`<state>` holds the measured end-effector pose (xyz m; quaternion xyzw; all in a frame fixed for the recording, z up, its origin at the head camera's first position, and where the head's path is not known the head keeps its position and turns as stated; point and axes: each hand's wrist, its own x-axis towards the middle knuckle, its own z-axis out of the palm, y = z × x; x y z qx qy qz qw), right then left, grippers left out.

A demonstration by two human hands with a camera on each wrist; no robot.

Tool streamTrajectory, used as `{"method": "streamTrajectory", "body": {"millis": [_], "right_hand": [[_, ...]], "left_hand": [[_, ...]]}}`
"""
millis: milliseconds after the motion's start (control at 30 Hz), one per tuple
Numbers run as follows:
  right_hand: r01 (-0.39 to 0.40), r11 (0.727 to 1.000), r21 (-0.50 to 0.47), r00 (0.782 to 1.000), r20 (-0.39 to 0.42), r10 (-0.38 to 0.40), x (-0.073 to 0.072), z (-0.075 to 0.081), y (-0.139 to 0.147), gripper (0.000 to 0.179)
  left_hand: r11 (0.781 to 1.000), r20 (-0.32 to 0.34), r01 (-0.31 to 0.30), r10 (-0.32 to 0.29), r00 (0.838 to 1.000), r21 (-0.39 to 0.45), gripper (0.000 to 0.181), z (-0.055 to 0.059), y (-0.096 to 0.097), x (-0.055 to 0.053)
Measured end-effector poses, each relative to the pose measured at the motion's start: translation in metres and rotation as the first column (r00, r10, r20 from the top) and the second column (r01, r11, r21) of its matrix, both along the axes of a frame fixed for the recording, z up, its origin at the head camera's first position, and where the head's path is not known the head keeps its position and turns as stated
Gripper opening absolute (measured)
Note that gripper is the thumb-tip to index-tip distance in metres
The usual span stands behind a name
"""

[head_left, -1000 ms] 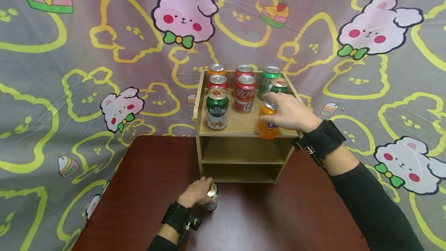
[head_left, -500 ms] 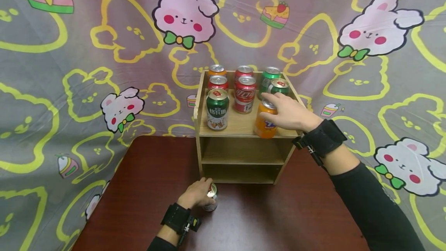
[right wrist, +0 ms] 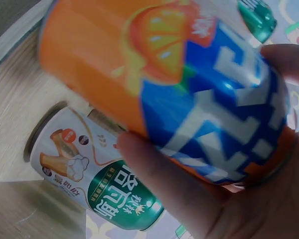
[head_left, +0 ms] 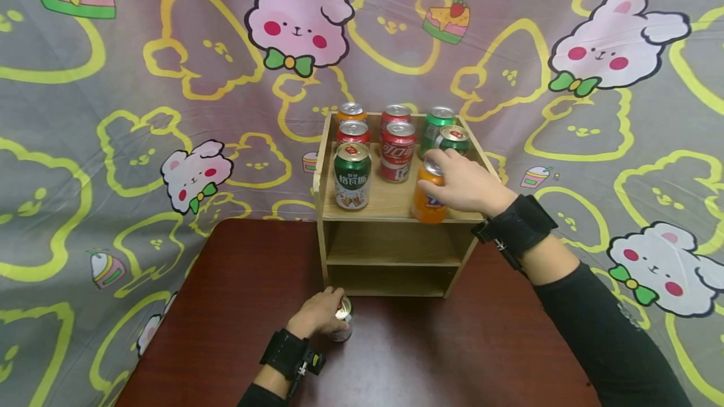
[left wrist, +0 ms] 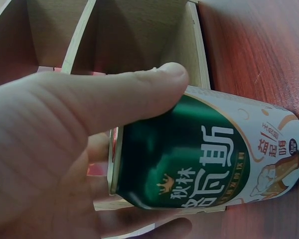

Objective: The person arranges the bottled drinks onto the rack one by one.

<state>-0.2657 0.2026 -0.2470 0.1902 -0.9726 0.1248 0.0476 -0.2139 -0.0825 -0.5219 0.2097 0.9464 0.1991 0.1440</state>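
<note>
My right hand (head_left: 460,184) grips an orange soda can (head_left: 428,198) by its upper part, at the front right of the shelf top. In the right wrist view the orange can (right wrist: 169,89) fills the upper middle, thumb and fingers around it. On the tabletop before the shelf, my left hand (head_left: 318,314) holds a green-and-white drink can (head_left: 342,325). The left wrist view shows that can (left wrist: 209,154) with the thumb (left wrist: 139,92) over one side and fingers partly hidden behind. A matching green-and-white can (head_left: 352,178) stands at the shelf top's front left.
On the wooden shelf (head_left: 390,222) stand a red cola can (head_left: 398,152) in the middle, another red can (head_left: 353,133) behind the left one, a green can (head_left: 454,140) at right and several cans along the back. A patterned cloth (head_left: 226,93) hangs behind the dark red table (head_left: 249,262).
My right hand has shifted slightly left with the orange can, still at the shelf's front edge. The left hand and its can stay in place.
</note>
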Motion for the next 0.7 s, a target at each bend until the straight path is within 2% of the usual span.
{"method": "streamTrajectory", "body": {"millis": [200,367,500,600,700], "right_hand": [[0.004,1.0,0.004,1.0,-0.029,-0.004,-0.005,-0.005,-0.003,0.068],[-0.008,1.0,-0.012,1.0,-0.016,0.007,-0.008,-0.004,-0.004,0.067],[0.065,0.997,0.032,0.997,-0.037,-0.064,-0.006,-0.003,-0.011,0.069],[0.147,0.986,0.076,0.987,-0.075,-0.141,-0.003,-0.002,-0.017,0.073],[0.188,0.978,0.087,0.979,-0.095,-0.18,-0.001,-0.002,-0.02,0.074]], "left_hand": [[1.0,0.008,-0.008,0.008,1.0,-0.004,0.074,0.0,0.0,0.0],[1.0,0.021,-0.013,0.013,1.0,0.002,0.074,-0.001,-0.001,-0.001],[1.0,0.029,-0.016,0.015,0.999,0.004,0.074,-0.002,-0.001,0.0],[1.0,0.027,-0.011,0.011,1.0,0.004,0.072,-0.002,-0.001,-0.001],[1.0,0.027,-0.005,0.005,1.0,0.004,0.072,-0.002,-0.001,-0.002]]}}
